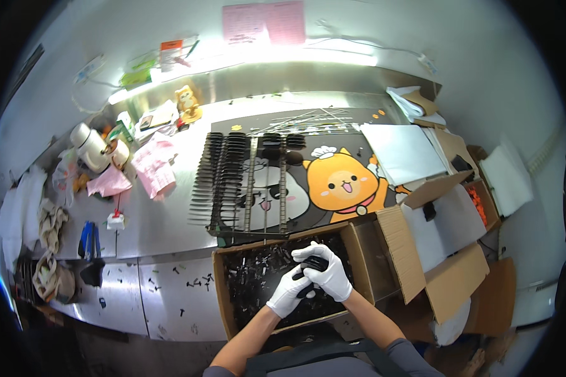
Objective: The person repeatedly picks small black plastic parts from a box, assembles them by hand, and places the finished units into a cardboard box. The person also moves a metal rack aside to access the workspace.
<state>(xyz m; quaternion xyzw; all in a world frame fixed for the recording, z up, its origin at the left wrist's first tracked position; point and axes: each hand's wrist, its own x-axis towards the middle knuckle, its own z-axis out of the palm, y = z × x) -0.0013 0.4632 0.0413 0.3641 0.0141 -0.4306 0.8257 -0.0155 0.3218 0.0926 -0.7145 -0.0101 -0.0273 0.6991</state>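
My two white-gloved hands come together above an open cardboard box (221, 276) full of small black pieces (251, 276). My left hand (285, 294) is closed around the lower part of some smooth, dark, rounded pieces (313, 264). The fingers of my right hand (334, 276) wrap over the same pieces from above and from the right. Their exact kind and number are hidden by the gloves. Just beyond the box stands a metal rack (283, 188). Rows of flat black pieces (215, 169) fill its left side, with a few more at its far right end.
A printed cartoon mat (343, 182) lies under the rack, with thin metal rods (321, 119) behind. At right are an open carton (402, 251), white sheets (402, 154) and a box of orange pieces (475, 204). Pink cloths (154, 164), a flask (89, 147) and blue-handled pliers (89, 240) lie left.
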